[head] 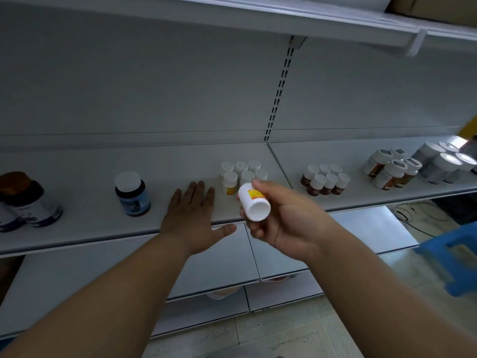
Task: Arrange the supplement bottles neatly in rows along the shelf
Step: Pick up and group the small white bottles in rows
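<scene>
Head view: right hand [281,215], fingers curled round a small white plastic bottle with a yellow-orange label [254,201], held tilted with its flat end toward the camera, above the front edge of the white metal shelf [77,208]. Left hand [192,213], fingers straight and spread, palm down flat on the shelf, thumb out over the front edge, holding nothing. Just beyond the held bottle: cluster of six white-capped white bottles [241,174], upright in two rows, directly right of the left fingertips. Further right, past the shelf joint: six white-capped brown bottles [325,180] in two rows; then larger white-lidded jars [392,169] grouped near the right end. Left of the left hand, apart: one dark bottle with a white cap and blue label [132,193]; at the far left, blurred dark-lidded jars [24,200]. Blue plastic stool [454,257] at lower right.
</scene>
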`<state>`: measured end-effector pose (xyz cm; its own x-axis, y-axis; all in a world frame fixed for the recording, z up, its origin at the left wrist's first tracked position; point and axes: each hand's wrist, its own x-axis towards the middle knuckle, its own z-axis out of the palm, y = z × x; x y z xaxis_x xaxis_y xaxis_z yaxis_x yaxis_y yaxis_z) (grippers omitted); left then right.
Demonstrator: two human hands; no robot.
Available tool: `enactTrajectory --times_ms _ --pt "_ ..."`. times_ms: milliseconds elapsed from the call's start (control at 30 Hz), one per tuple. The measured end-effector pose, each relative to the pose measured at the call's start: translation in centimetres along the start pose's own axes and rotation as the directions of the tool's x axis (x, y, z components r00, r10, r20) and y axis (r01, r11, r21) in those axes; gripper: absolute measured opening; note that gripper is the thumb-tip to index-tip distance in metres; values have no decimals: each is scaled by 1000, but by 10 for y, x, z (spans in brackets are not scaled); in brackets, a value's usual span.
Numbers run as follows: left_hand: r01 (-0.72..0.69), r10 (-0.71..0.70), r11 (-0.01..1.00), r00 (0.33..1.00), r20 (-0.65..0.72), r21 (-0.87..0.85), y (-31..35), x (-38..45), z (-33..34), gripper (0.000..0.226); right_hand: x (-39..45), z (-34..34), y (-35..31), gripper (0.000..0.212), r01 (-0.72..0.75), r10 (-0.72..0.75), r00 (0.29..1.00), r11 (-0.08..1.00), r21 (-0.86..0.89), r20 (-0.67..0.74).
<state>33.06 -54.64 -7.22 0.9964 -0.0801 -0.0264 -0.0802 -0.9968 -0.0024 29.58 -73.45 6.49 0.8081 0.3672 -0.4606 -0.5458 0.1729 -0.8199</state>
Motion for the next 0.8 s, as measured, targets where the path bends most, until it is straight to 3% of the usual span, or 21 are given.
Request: enactTrajectory --times_ms 67,100,167,267,367,433,600,700,800 --pt "1 -1 1000 1000 10 -14 0 0 -1 120 12 -2 0 17 185 -210 974 954 -238 -83" --pt "1 -1 1000 1000 20 -23 0 0 -2 121 19 -4 0 16 266 -344 934 846 -462 -92" --pt "0 0 1000 999 36 -25 0 0 -2 121 36 -8 -2 23 335 -565 825 505 -796 -11" --pt "-2 3 1000 999 46 -30 0 1 -1 117 62 -12 -4 33 357 -663 715 72 -931 223" --pt "-7 9 999 999 44 -38 -1 0 -1 117 82 -15 1 31 280 -633 691 -209 -937 348" --pt "-9 11 999 999 39 -40 -1 0 0 118 91 -18 7 31 228 -629 682 -302 -926 373" --pt "-16 18 998 999 36 -55 -1 0 2 115 102 -23 23 29 176 -647 649 -384 -907 400" --pt "-14 16 999 999 41 -53 -1 0 2 116 102 -30 28 37 173 -684 604 -387 -905 408" --pt "-9 11 999 999 32 -53 -1 1 2 118 97 -40 29 39 95 -739 592 -332 -939 321"
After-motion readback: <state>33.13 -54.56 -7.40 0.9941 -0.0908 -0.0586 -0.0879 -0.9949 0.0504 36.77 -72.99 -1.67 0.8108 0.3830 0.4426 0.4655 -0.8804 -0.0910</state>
